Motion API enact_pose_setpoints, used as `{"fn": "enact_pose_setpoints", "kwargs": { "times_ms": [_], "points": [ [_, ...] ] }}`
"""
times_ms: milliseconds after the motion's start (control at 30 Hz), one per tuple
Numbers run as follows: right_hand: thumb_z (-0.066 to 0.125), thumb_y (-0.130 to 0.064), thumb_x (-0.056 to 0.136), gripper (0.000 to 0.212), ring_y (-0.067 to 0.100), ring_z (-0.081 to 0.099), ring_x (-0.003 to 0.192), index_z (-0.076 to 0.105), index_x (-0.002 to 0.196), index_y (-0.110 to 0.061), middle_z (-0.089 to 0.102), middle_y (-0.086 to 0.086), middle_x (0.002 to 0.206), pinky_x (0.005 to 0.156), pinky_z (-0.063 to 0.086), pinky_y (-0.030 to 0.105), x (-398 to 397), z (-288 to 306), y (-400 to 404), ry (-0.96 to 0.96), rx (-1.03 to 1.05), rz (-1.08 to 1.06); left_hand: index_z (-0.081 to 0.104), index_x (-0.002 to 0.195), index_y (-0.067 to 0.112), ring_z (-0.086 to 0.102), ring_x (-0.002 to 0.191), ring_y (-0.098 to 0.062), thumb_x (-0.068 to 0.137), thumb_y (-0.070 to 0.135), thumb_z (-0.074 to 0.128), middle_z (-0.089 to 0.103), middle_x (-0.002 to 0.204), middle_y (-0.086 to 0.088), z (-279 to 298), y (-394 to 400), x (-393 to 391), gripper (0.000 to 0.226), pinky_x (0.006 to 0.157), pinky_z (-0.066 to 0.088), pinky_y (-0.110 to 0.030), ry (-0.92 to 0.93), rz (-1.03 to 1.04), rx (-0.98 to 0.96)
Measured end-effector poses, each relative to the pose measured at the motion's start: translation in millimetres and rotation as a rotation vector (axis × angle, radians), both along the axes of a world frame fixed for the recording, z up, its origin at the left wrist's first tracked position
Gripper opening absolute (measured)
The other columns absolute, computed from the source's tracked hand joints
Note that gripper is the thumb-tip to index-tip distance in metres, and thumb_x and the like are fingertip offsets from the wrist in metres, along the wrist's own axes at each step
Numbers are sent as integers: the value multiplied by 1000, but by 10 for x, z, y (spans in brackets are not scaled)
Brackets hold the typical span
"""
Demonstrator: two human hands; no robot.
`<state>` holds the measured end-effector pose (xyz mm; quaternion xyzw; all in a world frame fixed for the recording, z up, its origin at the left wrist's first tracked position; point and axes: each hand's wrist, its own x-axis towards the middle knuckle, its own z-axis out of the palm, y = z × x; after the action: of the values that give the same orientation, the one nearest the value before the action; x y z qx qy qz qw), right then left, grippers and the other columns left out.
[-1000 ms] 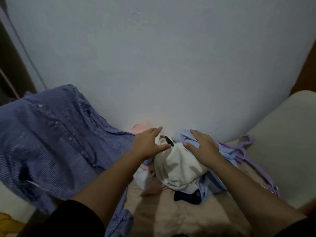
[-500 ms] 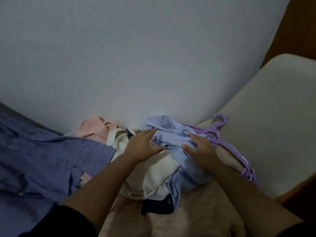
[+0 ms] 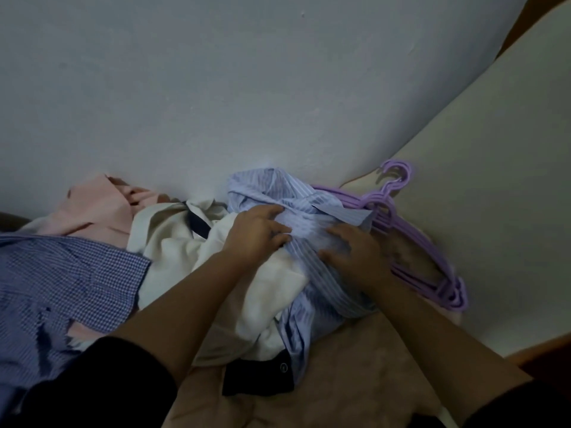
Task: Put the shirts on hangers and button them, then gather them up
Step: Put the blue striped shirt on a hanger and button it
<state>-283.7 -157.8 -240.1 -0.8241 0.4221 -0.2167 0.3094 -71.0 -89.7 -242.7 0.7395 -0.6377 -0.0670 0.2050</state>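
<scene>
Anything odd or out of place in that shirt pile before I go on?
Nothing damaged or spilled. The shirts are just a crumpled heap: the striped shirt under both hands lies bunched over the cream shirt, and none is on a hanger. The purple hangers sit stacked by the wall, partly under the striped shirt.

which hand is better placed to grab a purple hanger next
Right. The right hand rests on the striped shirt directly beside the purple hangers; the left hand lies on the shirt's far side.
</scene>
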Motion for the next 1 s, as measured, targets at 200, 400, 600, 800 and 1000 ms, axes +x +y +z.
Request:
{"fn": "enact_pose_setpoints", "kwargs": {
  "times_ms": [200, 400, 600, 800, 1000],
  "points": [
    [76, -42, 73, 61, 17, 46, 126, 59, 124, -15, 52, 4, 134, 107, 36, 34, -48, -13, 91, 24, 127, 104, 65, 78, 16, 60, 75, -17, 95, 33, 55, 66, 77, 0, 131, 99, 38, 26, 66, 40, -22, 213, 26, 207],
    [61, -36, 86, 27, 22, 60, 81, 66, 79, -11, 64, 9, 85, 78, 48, 43, -13, 270, 313, 5, 68, 144, 52, 65, 17, 51, 64, -15, 96, 31, 55, 54, 64, 0, 567, 364, 78, 34, 68, 41, -29, 361, 125, 180],
    [53, -18, 95, 27, 22, 56, 84, 66, 93, 4, 66, 15, 93, 72, 35, 24, -27, 806, 596, -179, -22, 102, 67, 83, 17, 53, 60, -5, 95, 30, 56, 63, 72, 2, 1214, 708, 15, 22, 56, 41, -11, 353, 154, -35],
    [48, -19, 97, 19, 23, 57, 89, 63, 95, -7, 65, 9, 96, 78, 41, 29, -42, 1402, 754, -265, -97, 50, 71, 87, 11, 50, 60, 1, 94, 29, 59, 62, 73, 1, 1880, 1029, -66, 23, 52, 36, -4, 383, 161, -181],
    [51, -15, 95, 19, 16, 61, 85, 70, 97, -10, 68, 2, 89, 83, 47, 28, -191, 2027, 907, -422, -149, -15, 72, 88, 17, 57, 69, -8, 94, 31, 58, 68, 81, 2, 2474, 1311, -177, 21, 56, 42, -9, 376, 159, -295]
  ]
}}
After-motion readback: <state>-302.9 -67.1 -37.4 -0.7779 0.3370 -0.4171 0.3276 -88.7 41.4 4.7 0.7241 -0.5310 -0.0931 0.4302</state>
